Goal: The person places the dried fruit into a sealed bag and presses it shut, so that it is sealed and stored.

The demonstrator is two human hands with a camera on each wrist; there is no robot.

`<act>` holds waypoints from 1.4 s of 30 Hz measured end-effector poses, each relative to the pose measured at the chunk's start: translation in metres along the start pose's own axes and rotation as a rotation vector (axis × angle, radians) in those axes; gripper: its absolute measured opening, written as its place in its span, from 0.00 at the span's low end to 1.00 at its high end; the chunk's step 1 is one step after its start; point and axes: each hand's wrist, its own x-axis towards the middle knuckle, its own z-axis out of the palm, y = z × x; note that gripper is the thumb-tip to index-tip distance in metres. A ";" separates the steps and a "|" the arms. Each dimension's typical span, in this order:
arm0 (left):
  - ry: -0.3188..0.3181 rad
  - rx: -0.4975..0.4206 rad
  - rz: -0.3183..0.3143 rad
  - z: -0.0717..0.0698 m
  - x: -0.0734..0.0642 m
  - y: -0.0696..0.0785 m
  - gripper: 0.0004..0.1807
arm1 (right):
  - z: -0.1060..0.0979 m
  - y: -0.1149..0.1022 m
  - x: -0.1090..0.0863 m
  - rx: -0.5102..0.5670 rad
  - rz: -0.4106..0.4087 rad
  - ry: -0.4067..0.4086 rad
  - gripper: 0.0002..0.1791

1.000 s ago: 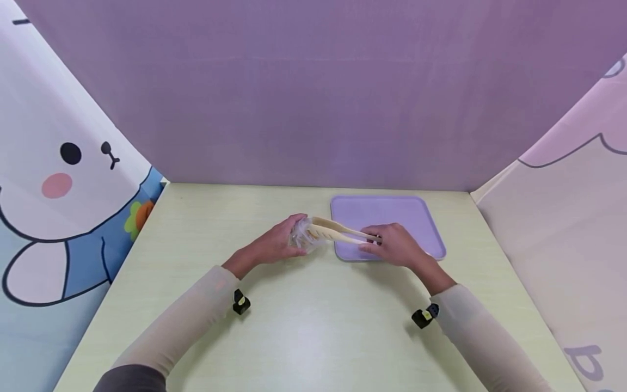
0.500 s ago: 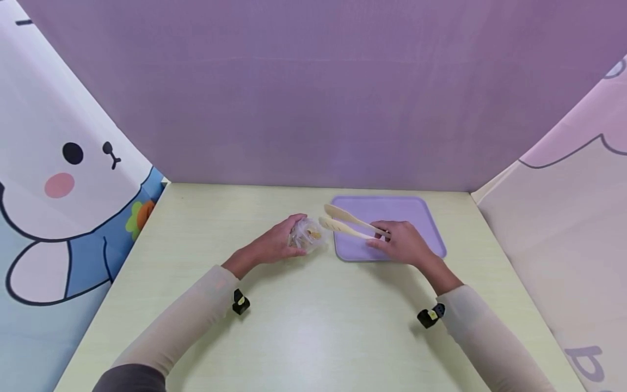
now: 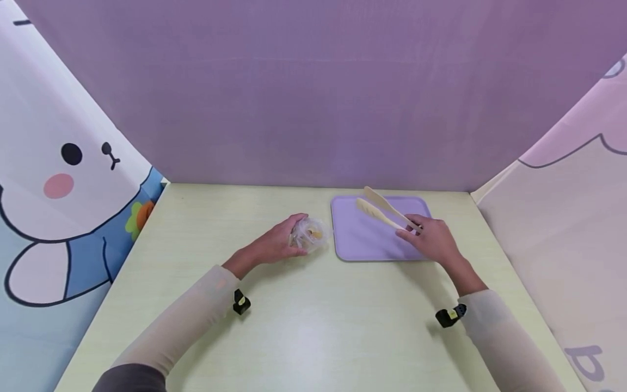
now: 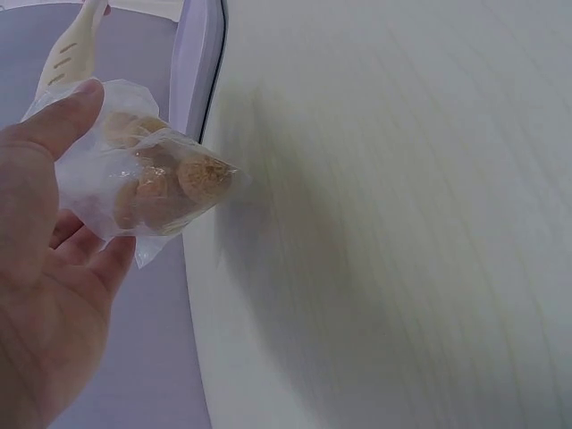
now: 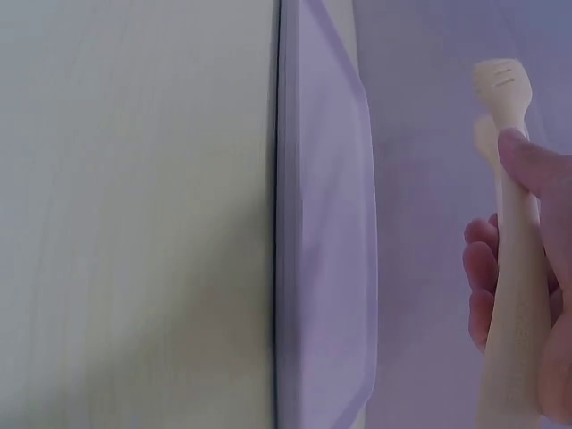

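In the head view my left hand point(image 3: 274, 243) grips a clear plastic bag point(image 3: 313, 233) just left of the tray, its mouth facing right. The left wrist view shows several brown, roundish, rough pieces point(image 4: 204, 177) inside the bag, thumb above and fingertips below it. My right hand point(image 3: 433, 238) holds cream-coloured tongs point(image 3: 384, 207) over the lilac tray point(image 3: 350, 239). Their slotted tips point to the far left, spread apart with nothing between them. In the right wrist view the thumb presses along one arm of the tongs point(image 5: 518, 304), and the fingers wrap the other side.
The pale wooden table point(image 3: 303, 326) reaches back to a purple wall panel point(image 3: 313, 109). Printed cartoon panels stand on the left point(image 3: 73, 218) and right point(image 3: 563, 218). Each wrist carries a small black camera, one on the left point(image 3: 241, 302) and one on the right point(image 3: 449, 316).
The tongs' tips have come away from the bag's mouth. My right hand has moved right with the tongs over the tray, uncovering the bag's opening. The left hand and bag have stayed in place.
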 end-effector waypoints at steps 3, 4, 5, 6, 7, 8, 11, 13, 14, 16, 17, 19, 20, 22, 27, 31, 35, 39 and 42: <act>-0.002 0.002 -0.002 0.000 0.001 0.000 0.51 | -0.002 0.014 -0.003 0.001 0.031 0.038 0.24; -0.002 0.003 -0.002 0.000 0.001 0.000 0.51 | -0.002 0.018 -0.004 0.003 0.044 0.051 0.24; -0.001 0.003 -0.002 0.000 0.001 0.000 0.51 | -0.003 0.023 -0.006 0.007 0.056 0.063 0.24; 0.000 0.002 -0.002 0.000 0.001 0.001 0.51 | -0.003 0.027 -0.007 0.010 0.069 0.077 0.25; 0.001 0.003 -0.002 0.001 0.002 0.000 0.51 | -0.003 0.032 -0.009 0.010 0.082 0.091 0.25; 0.003 0.003 -0.004 0.001 0.002 0.000 0.51 | -0.002 0.037 -0.010 0.009 0.095 0.104 0.26; 0.007 0.004 -0.009 0.001 0.002 0.000 0.52 | -0.003 0.049 -0.015 0.013 0.145 0.131 0.28; 0.008 0.005 -0.016 0.001 0.001 0.001 0.51 | -0.003 0.057 -0.019 0.013 0.185 0.138 0.30; 0.008 0.005 -0.019 0.001 0.001 0.001 0.51 | -0.004 0.061 -0.021 0.012 0.209 0.139 0.30; 0.007 0.006 -0.025 0.000 0.000 0.001 0.51 | -0.005 0.068 -0.025 0.014 0.264 0.135 0.32; 0.006 0.006 -0.026 0.000 0.000 0.002 0.51 | -0.006 0.071 -0.026 0.012 0.291 0.132 0.33; 0.007 0.007 -0.029 0.000 -0.001 0.002 0.51 | -0.006 0.079 -0.030 0.012 0.349 0.129 0.35; 0.008 0.007 -0.029 -0.001 -0.001 0.002 0.51 | -0.006 0.082 -0.031 0.016 0.380 0.124 0.36; 0.010 0.009 -0.027 -0.001 -0.001 0.002 0.51 | -0.006 0.090 -0.035 0.016 0.434 0.111 0.38; 0.012 0.023 -0.016 0.000 -0.001 0.001 0.51 | -0.004 0.110 -0.044 -0.002 0.536 0.077 0.43; 0.015 0.016 -0.026 0.000 -0.001 0.000 0.51 | -0.004 0.123 -0.052 -0.032 0.587 0.063 0.45; 0.018 0.010 -0.024 -0.001 -0.002 0.000 0.51 | -0.006 0.132 -0.058 -0.055 0.646 0.030 0.45; 0.018 0.014 -0.018 0.000 -0.002 -0.001 0.51 | -0.006 0.139 -0.063 -0.054 0.715 -0.023 0.47; 0.017 0.018 -0.018 0.000 -0.002 -0.001 0.51 | -0.005 0.143 -0.066 -0.048 0.753 -0.048 0.48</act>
